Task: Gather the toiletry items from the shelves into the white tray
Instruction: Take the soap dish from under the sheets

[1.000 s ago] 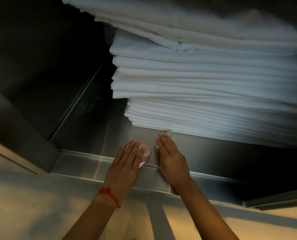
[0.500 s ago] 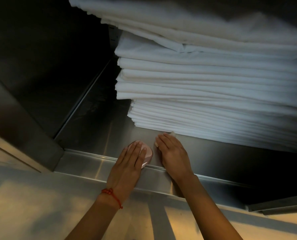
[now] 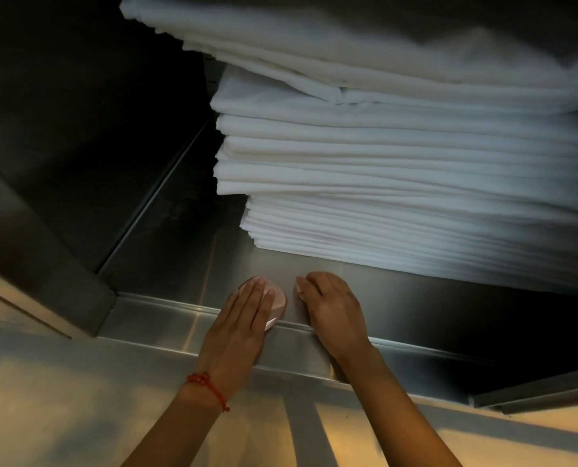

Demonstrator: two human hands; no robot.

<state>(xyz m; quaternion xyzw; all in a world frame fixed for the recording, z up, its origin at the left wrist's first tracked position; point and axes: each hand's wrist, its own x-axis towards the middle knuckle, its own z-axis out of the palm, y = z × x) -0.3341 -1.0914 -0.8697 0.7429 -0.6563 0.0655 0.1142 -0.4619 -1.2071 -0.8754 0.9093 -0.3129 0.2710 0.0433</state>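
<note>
I see a tall stack of folded white linens [image 3: 398, 170] resting on a steel shelf [image 3: 186, 251], above the shelf's shiny front lip [image 3: 166, 308]

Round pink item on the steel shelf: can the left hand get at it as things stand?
Probably yes: the left hand already lies flat on the round pink item, nothing between them.

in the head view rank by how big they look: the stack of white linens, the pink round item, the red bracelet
1. stack of white linens
2. pink round item, partly hidden under the left hand
3. red bracelet
</note>
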